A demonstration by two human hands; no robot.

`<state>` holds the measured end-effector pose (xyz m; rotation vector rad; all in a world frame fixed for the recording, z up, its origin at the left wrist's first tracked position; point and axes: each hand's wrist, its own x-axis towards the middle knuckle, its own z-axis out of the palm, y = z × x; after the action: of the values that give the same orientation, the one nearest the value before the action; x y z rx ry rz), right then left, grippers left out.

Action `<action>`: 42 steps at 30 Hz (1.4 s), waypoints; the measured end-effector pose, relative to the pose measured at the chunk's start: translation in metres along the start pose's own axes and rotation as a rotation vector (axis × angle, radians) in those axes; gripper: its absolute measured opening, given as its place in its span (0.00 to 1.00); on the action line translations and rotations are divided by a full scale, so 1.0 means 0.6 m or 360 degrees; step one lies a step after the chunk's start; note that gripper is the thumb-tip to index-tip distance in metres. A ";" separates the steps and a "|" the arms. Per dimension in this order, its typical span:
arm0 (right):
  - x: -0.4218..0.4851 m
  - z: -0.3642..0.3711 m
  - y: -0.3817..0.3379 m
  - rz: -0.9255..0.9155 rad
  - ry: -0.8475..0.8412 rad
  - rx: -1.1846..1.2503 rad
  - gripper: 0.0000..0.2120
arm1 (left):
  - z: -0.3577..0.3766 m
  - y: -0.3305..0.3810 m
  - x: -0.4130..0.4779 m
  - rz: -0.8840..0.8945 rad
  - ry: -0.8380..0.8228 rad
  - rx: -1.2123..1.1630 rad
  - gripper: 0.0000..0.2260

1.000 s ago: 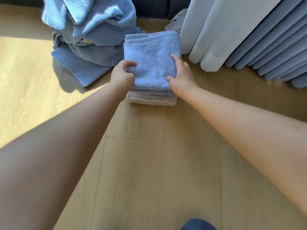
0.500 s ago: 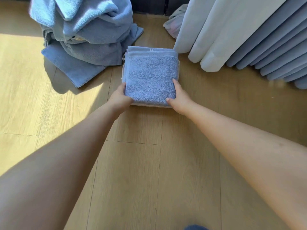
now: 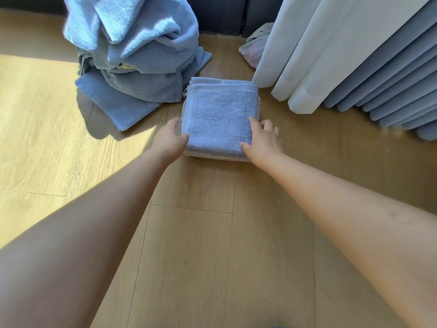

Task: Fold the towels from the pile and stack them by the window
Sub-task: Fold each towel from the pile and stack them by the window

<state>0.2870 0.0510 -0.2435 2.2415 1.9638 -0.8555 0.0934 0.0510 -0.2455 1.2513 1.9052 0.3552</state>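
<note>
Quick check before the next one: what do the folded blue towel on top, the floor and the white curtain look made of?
The folded blue towel: terry cloth, probably cotton; nubby looped matte pile. The floor: wood-look planks, maybe laminate; grain, straight seams, low sheen. The white curtain: thin matte fabric hanging in soft pleats; fibre unclear.
</note>
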 end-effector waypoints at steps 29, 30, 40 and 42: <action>0.094 -0.071 -0.411 -0.0794 -0.0001 -0.0607 0.24 | -0.344 -0.043 0.071 0.0299 0.0413 0.0682 0.24; 0.097 -0.068 -0.416 -0.0786 -0.0020 -0.0630 0.24 | -0.345 -0.045 0.070 0.0292 0.0403 0.0692 0.24; 0.134 -0.047 -0.441 -0.0577 0.0021 -0.0811 0.28 | -0.343 -0.062 0.055 0.0298 0.0388 0.0861 0.24; 0.136 -0.048 -0.433 -0.0644 0.0045 -0.0855 0.26 | -0.337 -0.065 0.053 0.0277 0.0380 0.0874 0.25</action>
<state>0.0607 0.1867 -0.1706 1.5974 2.3437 -0.2518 -0.0891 0.0988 -0.1567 1.8071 2.1872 0.0660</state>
